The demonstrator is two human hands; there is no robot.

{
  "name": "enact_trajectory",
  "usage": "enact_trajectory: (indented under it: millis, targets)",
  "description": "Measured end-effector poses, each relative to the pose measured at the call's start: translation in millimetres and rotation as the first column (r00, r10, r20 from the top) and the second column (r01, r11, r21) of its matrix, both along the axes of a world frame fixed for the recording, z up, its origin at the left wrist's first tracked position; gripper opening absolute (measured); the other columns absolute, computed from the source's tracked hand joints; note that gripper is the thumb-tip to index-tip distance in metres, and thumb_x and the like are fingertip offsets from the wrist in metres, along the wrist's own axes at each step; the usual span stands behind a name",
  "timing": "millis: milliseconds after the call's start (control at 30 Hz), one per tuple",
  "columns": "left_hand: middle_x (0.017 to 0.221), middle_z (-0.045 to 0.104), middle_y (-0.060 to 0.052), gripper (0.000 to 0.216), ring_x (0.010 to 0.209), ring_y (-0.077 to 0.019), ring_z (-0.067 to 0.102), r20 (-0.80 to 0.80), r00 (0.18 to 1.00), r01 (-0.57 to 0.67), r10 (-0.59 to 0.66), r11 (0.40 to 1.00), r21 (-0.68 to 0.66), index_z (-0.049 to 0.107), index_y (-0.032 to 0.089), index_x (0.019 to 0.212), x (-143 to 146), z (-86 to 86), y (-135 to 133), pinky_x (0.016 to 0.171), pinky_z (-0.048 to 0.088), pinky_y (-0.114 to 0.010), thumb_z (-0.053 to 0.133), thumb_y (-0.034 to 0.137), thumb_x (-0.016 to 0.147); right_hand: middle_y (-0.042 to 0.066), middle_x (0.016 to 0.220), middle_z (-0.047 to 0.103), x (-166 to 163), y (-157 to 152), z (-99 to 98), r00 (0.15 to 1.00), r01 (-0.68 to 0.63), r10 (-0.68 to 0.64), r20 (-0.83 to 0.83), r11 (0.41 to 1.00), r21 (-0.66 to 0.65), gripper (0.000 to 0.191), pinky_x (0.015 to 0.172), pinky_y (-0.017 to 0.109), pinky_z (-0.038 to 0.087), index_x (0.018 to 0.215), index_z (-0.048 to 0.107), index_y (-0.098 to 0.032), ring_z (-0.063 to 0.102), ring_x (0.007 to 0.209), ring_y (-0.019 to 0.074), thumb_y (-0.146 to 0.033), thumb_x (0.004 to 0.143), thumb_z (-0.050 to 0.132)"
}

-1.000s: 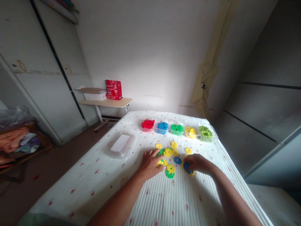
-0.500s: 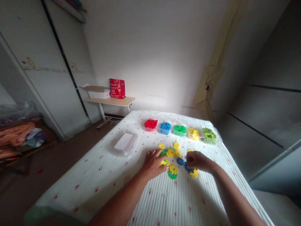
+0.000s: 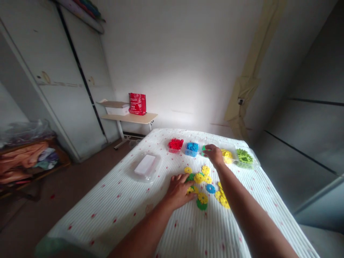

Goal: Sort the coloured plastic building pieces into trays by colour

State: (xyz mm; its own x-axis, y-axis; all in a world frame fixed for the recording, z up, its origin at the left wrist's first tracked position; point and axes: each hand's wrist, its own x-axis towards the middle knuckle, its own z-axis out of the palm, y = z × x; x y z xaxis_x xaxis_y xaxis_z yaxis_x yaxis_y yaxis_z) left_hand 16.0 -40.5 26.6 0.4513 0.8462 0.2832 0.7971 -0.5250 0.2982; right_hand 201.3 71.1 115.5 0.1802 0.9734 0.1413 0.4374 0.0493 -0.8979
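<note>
My left hand (image 3: pixel 179 190) lies low over the cloth, fingers apart, its fingertips against a loose group of yellow flower-shaped discs (image 3: pixel 199 177) and green discs (image 3: pixel 201 204). My right hand (image 3: pixel 214 154) is up by the row of clear tubs, in front of the tub of green discs (image 3: pixel 204 149), which it mostly covers. Its fingers are curled closed; anything inside them is hidden. A single blue disc (image 3: pixel 210 189) lies between the loose group and another cluster of yellow discs (image 3: pixel 223 201) partly behind my right forearm.
Tubs of red pieces (image 3: pixel 176 144), blue discs (image 3: pixel 192 149), yellow discs (image 3: pixel 227 156) and light green pieces (image 3: pixel 244 157) line the far side of the table. To the left lies a clear plastic lid (image 3: pixel 146 168) with a white label. A red bag (image 3: pixel 137 104) stands on a side table behind.
My right hand has moved away from the right cluster, up and forward to the tubs. Blue discs that lay beneath it there are gone from that spot. My left hand stays at the loose group.
</note>
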Motion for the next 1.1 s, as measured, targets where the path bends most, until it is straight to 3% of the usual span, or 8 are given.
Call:
enact_trajectory:
  millis: [167, 300, 467, 567, 667, 833, 967, 1100]
  targets:
    - [0.136, 0.044, -0.004, 0.041, 0.117, -0.0284, 0.043, 0.004, 1.0, -0.021, 0.021, 1.0, 0.017, 0.058, 0.034, 0.116, 2, -0.2, -1, 0.093, 0.035, -0.046, 0.059, 0.047, 0.077, -0.001, 0.056, 0.061, 32, -41, -17.5, 0.971, -0.134, 0.156, 0.183, 0.983, -0.126, 0.01, 0.045, 0.017, 0.045, 0.071, 0.061, -0.014, 0.059, 0.047, 0.0096, -0.007, 0.066, 0.057]
    - [0.138, 0.043, -0.004, 0.042, 0.119, -0.0288, 0.042, -0.011, 0.999, -0.042, 0.042, 0.999, -0.005, 0.057, 0.034, 0.117, 3, -0.7, 0, 0.094, 0.035, -0.047, 0.059, 0.046, 0.077, 0.002, 0.074, 0.069, 55, -71, -31.8, 0.768, -0.311, 0.424, 0.48, 0.902, -0.299, 0.014, 0.053, 0.019, 0.045, 0.078, 0.065, -0.017, 0.062, 0.058, 0.011, -0.01, 0.069, 0.057]
    - [0.14, 0.041, -0.005, 0.041, 0.12, -0.0286, 0.042, -0.017, 0.998, -0.061, 0.061, 0.998, 0.004, 0.056, 0.033, 0.117, 4, -1.1, 0, 0.094, 0.035, -0.046, 0.058, 0.045, 0.078, 0.006, 0.08, 0.069, 48, -89, -51.2, 0.518, -0.233, 0.387, 0.763, 0.922, -0.309, 0.013, 0.06, 0.023, 0.039, 0.08, 0.067, -0.018, 0.062, 0.074, 0.0175, -0.024, 0.072, 0.059]
    - [0.136, 0.044, -0.006, 0.04, 0.118, -0.0286, 0.043, -0.011, 0.997, -0.078, 0.079, 0.996, 0.033, 0.058, 0.032, 0.116, 4, -2.6, 0, 0.094, 0.035, -0.046, 0.058, 0.044, 0.078, 0.008, 0.084, 0.069, 39, -92, -56.1, 0.464, -0.199, 0.364, 0.808, 0.931, -0.305, 0.018, 0.058, 0.023, 0.036, 0.085, 0.067, -0.016, 0.062, 0.075, 0.0185, -0.025, 0.072, 0.058]
    - [0.131, 0.047, -0.006, 0.038, 0.115, -0.0276, 0.046, -0.005, 0.995, -0.098, 0.099, 0.994, 0.052, 0.059, 0.03, 0.113, 4, -4.8, 1, 0.093, 0.036, -0.045, 0.059, 0.042, 0.077, 0.006, 0.082, 0.069, 37, -89, -52.4, 0.504, -0.208, 0.378, 0.776, 0.926, -0.316, 0.016, 0.055, 0.021, 0.035, 0.082, 0.065, -0.016, 0.063, 0.073, 0.0166, -0.018, 0.066, 0.061]
    - [0.125, 0.051, -0.007, 0.037, 0.111, -0.0269, 0.048, 0.032, 0.995, -0.098, 0.096, 0.993, 0.063, 0.061, 0.028, 0.111, 4, -6.0, 4, 0.094, 0.036, -0.043, 0.06, 0.041, 0.076, -0.004, 0.05, 0.06, 33, -67, -24.9, 0.738, -0.303, 0.512, 0.439, 0.833, -0.462, 0.009, 0.039, 0.017, 0.034, 0.069, 0.06, -0.017, 0.053, 0.04, 0.0082, -0.01, 0.062, 0.06]
    - [0.119, 0.052, -0.008, 0.04, 0.109, -0.0272, 0.048, 0.06, 0.995, -0.085, 0.083, 0.995, 0.043, 0.062, 0.026, 0.109, 2, -3.7, 3, 0.093, 0.038, -0.043, 0.061, 0.046, 0.075, -0.005, 0.04, 0.054, 14, -24, 8.5, 0.865, -0.273, 0.358, 0.35, 0.923, -0.271, 0.006, 0.037, 0.016, 0.036, 0.065, 0.059, -0.015, 0.05, 0.035, 0.0076, -0.01, 0.064, 0.062]
    - [0.115, 0.053, -0.008, 0.043, 0.106, -0.0264, 0.049, 0.073, 0.995, -0.07, 0.067, 0.997, 0.03, 0.064, 0.026, 0.107, -1, -1.9, 2, 0.092, 0.039, -0.042, 0.059, 0.054, 0.074, 0.0, 0.06, 0.066, -4, 8, 25.6, 0.916, -0.166, 0.193, 0.351, 0.981, -0.105, 0.019, 0.046, 0.015, 0.043, 0.096, 0.06, -0.013, 0.057, 0.047, 0.0071, -0.016, 0.078, 0.054]
